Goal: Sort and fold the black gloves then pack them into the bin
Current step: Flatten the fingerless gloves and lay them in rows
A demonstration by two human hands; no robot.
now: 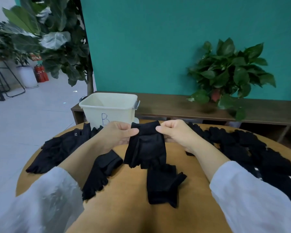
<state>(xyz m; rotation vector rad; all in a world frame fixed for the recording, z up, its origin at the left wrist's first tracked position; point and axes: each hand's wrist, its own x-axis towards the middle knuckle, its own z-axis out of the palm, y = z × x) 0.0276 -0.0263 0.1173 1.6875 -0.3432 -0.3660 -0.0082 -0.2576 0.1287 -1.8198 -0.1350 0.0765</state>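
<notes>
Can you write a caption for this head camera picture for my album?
Both hands, left hand and right hand, pinch a black fabric glove above the round wooden table.

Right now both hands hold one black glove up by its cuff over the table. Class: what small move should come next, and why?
Probably lower the held glove flat onto the table and fold it. The left hand and right hand pinch only its cuff, so it hangs unfolded, and the bin looks empty.

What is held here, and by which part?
One black glove, pinched at its cuff end by the left hand and right hand; its fingers hang toward the table.
</notes>
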